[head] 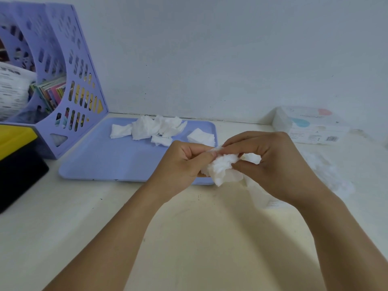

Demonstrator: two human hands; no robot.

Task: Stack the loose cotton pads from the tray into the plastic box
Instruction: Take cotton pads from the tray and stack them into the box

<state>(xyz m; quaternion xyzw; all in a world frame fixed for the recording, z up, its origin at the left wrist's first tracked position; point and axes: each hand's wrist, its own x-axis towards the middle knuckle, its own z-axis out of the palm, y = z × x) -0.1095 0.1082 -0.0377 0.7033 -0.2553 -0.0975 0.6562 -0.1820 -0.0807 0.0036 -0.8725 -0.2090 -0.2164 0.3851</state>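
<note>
Both hands raised above the cream-white desk top (189, 238), just off the near right corner of the flat lilac plastic tray (100, 156). Between them, a crumpled bunch of white cotton pads (222, 169), gripped from either side. Left hand (184, 162) curled, thumb and forefinger pinching the bunch at its upper left. Right hand (270, 162) arched over the bunch, fingers bent down on top, thumb pressing in from beneath, so a closed, narrow hold on the pads in both hands. Lower edge of the bunch hanging free below the fingers, over the tray's near rim.

Along the far edge of the tray, a loose heap of rumpled white cotton pads (155, 128), several overlapping, one flattened piece trailing off to the left. Near the tray's far right corner, apart from the heap, a small neat stack of square white pads (200, 136).

At the far right of the desk, against the pale wall, a clear plastic box with a printed pink-and-blue label (310, 127); contents not clear enough to tell. Nearer, on the right side of the desk, something white and blurred behind the right hand, not identifiable.

At the far left corner, touching the tray's far left corner, a lilac perforated plastic magazine rack (69, 80) with colourful booklets inside. In front of it, at the left edge, a yellow-and-black case (16, 156).
</note>
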